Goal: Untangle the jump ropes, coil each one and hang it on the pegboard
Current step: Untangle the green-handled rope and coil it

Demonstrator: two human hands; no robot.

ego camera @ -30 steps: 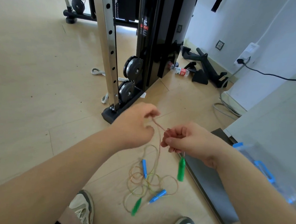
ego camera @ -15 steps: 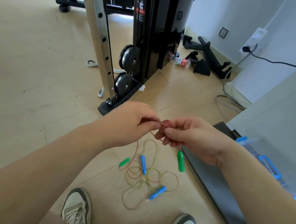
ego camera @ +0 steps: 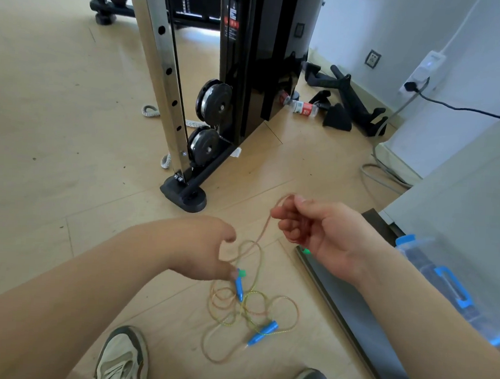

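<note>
The floor (ego camera: 71, 119) is pale wood plank, smooth with a soft sheen. The ropes (ego camera: 247, 308) are thin braided cord, their handles (ego camera: 263, 332) glossy plastic. The post (ego camera: 163, 75) is polished metal, the panel (ego camera: 259, 58) gloss black, the bin (ego camera: 432, 259) clear plastic.

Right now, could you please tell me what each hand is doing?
Left hand: beside the blue handle; grip cannot be told.
Right hand: closed, pinching the orange rope.

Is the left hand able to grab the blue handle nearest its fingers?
Probably yes. The left hand points down, its fingertips right beside the blue handle, and nothing lies between them. Looped ropes lie around the handle, so they may come along.
</note>
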